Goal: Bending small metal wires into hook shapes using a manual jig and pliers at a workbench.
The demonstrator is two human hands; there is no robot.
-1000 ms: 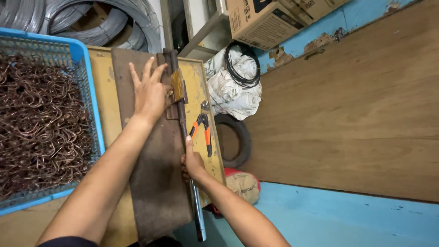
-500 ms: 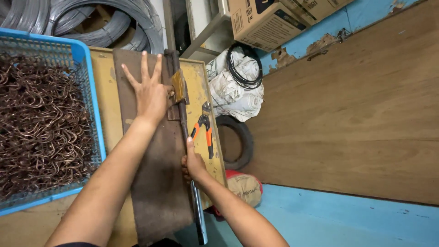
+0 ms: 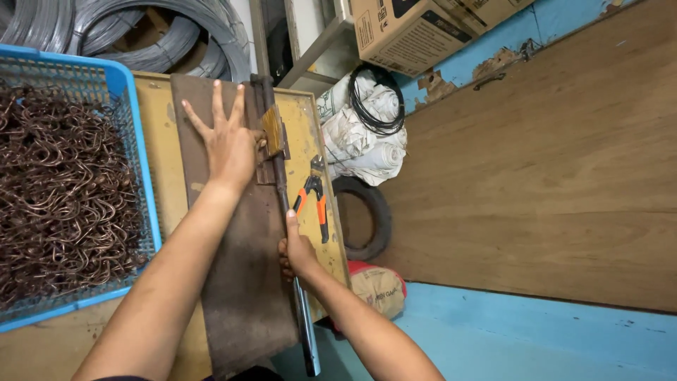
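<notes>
My left hand (image 3: 227, 141) lies flat, fingers spread, on a dark brown metal plate (image 3: 240, 282) that rests on a yellow workbench (image 3: 159, 162). My right hand (image 3: 296, 248) is closed around a long metal lever bar (image 3: 305, 331) that runs along the plate's right edge. A small yellowish metal block (image 3: 273, 130) sits on the bar just right of my left hand's fingers. Orange-handled pliers (image 3: 314, 197) lie on the bench to the right of the bar, close to my right hand.
A blue plastic basket (image 3: 137, 162) full of bent copper-coloured wire hooks (image 3: 63, 190) stands at the left. Coils of grey wire (image 3: 134, 28) lie behind it. A black tyre (image 3: 374, 219), white sacks (image 3: 367, 134), cardboard boxes (image 3: 416, 28) and a wooden board (image 3: 536, 162) are to the right.
My left hand has stayed spread on the plate with only a slight shift. My right hand keeps its hold on the lever bar.
</notes>
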